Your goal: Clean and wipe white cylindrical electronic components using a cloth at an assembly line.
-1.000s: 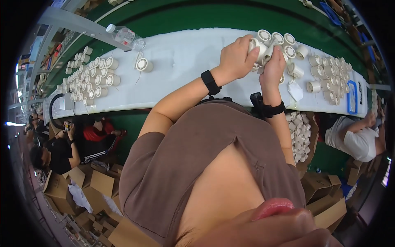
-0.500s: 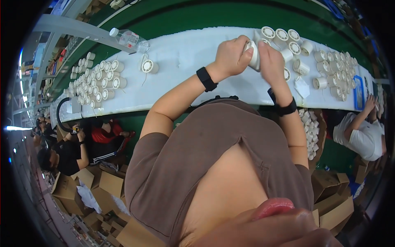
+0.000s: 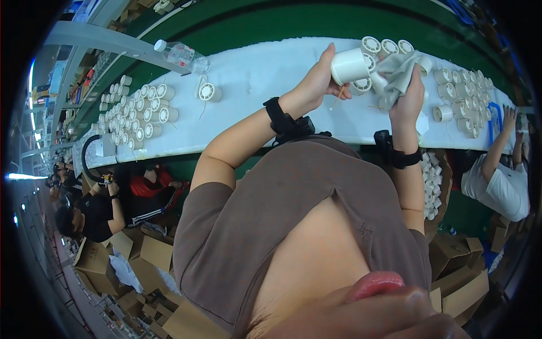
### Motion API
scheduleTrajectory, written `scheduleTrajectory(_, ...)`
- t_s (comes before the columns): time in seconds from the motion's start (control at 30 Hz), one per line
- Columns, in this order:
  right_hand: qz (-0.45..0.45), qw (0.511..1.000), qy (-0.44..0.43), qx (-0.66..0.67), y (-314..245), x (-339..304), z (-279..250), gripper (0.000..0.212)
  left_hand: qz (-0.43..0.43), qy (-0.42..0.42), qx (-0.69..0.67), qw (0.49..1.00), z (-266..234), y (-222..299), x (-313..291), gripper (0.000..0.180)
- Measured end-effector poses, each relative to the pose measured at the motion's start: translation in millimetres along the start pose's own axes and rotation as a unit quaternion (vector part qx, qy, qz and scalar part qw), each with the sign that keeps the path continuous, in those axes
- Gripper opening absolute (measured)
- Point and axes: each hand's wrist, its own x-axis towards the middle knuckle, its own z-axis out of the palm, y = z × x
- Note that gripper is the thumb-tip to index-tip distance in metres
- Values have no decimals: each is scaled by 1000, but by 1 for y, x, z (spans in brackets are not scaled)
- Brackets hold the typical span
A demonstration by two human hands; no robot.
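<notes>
My left hand (image 3: 317, 85) is closed on a white cylindrical housing (image 3: 349, 66), tilted on its side above the table; a thin orange wire hangs below it. My right hand (image 3: 407, 101) grips a crumpled grey cloth (image 3: 400, 76), which is beside the housing. Behind the cloth stand several more white housings (image 3: 388, 47) with slotted round ends. The cloth hides part of that group. One single housing (image 3: 209, 92) lies to the left of my hands, with its wire trailing on the white table (image 3: 248, 113).
Many similar housings are grouped at the left (image 3: 138, 113) and right (image 3: 460, 96). A clear plastic bottle (image 3: 182, 55) lies near a grey metal post (image 3: 113, 40). A blue frame (image 3: 494, 121) stands far right. Co-workers sit on both sides; open cardboard boxes (image 3: 93, 263) stand below.
My hands have moved apart. The housing has turned sideways in my left hand, and the cloth now shows in my right hand. At the right, a co-worker's arm has risen.
</notes>
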Motion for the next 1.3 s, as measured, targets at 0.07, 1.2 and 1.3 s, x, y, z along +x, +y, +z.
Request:
scheduleTrajectory(0.07,4,999,-5,-51,-2,-3,8,34,-49,-6,-37,998,11,-1,-3,59)
scheduleTrajectory(1.2,-326,876,2,-355,-5,-39,30,12,-18,-5,-146,989,15,-3,-20,42)
scheduleTrajectory(1.3,-494,694,-141,-504,0,-36,33,14,34,-3,-114,993,16,-5,-23,43)
